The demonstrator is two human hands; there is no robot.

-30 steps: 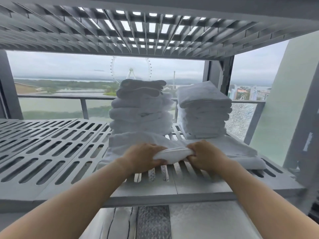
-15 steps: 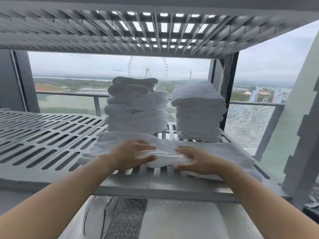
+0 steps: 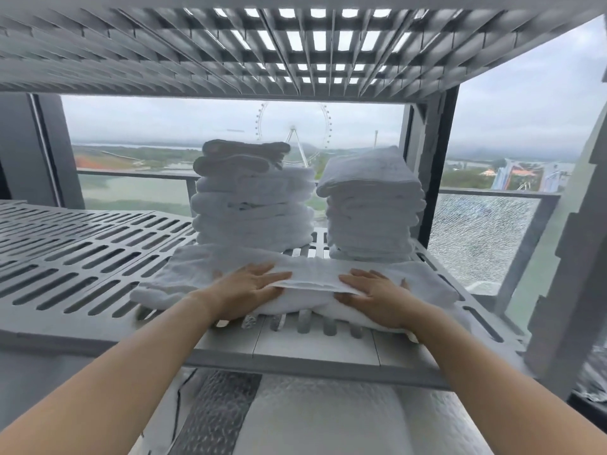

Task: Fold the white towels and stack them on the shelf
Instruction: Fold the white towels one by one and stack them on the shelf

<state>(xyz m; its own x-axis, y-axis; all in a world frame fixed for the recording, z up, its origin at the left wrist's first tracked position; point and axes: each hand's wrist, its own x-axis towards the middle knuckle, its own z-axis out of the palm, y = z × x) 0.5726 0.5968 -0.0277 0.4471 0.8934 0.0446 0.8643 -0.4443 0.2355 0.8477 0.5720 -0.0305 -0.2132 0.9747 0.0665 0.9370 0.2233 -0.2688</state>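
there, white towel point(image 3: 308, 284) lengthwise left-to-right under both flat hands on shelf point(image 3: 82, 244)

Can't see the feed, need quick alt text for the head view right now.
Left hand and right hand lie flat on a partly folded white towel on the slatted shelf. Two towel stacks stand behind it.

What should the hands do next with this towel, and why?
Probably fold it across once more: both the left hand and right hand lie flat on the towel, which spreads far wider than either finished stack behind it.
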